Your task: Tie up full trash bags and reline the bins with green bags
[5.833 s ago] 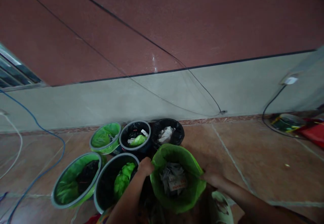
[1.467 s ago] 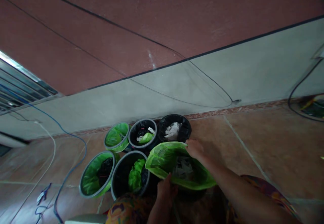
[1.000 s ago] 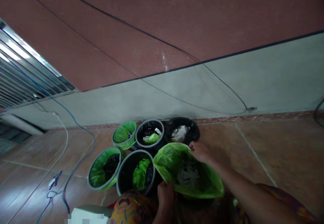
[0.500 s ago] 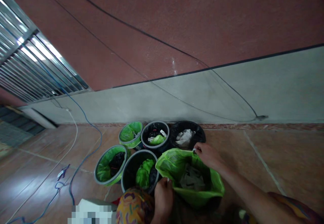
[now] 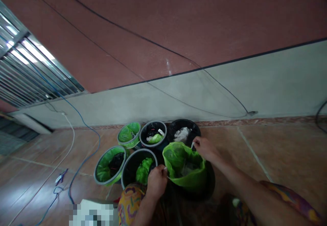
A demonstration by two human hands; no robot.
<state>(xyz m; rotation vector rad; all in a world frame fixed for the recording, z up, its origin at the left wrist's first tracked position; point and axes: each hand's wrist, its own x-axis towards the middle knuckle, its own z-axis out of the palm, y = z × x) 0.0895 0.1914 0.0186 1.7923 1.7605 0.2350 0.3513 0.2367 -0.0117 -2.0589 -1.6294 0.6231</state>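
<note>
A bright green bin bag [image 5: 189, 181] stands up out of a dark bin [image 5: 211, 182] in the front right of the row, its mouth partly gathered. My left hand [image 5: 157, 181] is closed on a white drawstring [image 5: 166, 168] at the bag's left side. At the far side of the mouth, my right hand [image 5: 205, 149] pinches another stretch of that white drawstring. Greyish contents show dimly inside the bag. Nearest my left hand is a grey-rimmed bin [image 5: 126, 164] with a crumpled green bag [image 5: 143, 171] in it.
Along the wall stand a green-lined bin [image 5: 120, 134], a grey-rimmed bin [image 5: 153, 124] with rubbish and a black-lined bin [image 5: 196, 130]. Another green-lined bin [image 5: 98, 166] is at front left. A blue cable [image 5: 95, 151] and a pale cable [image 5: 68, 151] cross the tiled floor.
The bag's mouth has drawn in from wide to narrower, and its sides have risen off the bin's rim. My left hand has moved up and slightly left. The view has shifted a little.
</note>
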